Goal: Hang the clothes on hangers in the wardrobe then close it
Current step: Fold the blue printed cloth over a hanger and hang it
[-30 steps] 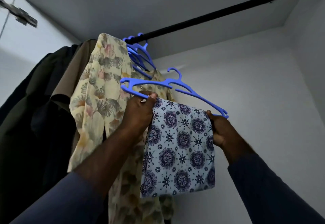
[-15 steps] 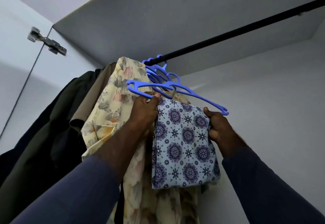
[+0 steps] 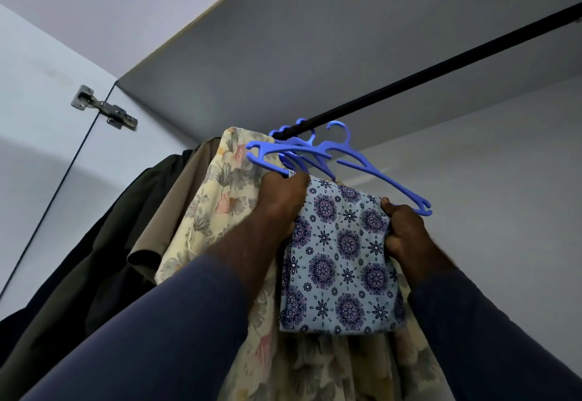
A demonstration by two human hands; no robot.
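Cloth on hanger, raised to the rail
Left hand (image 3: 283,199) pinches hanger (image 3: 362,161) and cloth (image 3: 340,259) at one end, right hand (image 3: 406,230) curls round the other. The hook sits just under the rail (image 3: 441,73). The soft, light cloth may slide off slick plastic, so grip both together. The wardrobe (image 3: 315,38) holds coats (image 3: 104,227), a dress (image 3: 217,205) and spare hangers (image 3: 285,131).

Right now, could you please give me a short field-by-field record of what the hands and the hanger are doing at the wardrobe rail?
left grip: holds the blue hanger at its left end
right grip: pinches the patterned cloth at its right edge, below the hanger's right tip
cloth: folded, hangs from the hanger
hook: close under the black rail; cannot tell if caught
already hung: floral garment, dark coats
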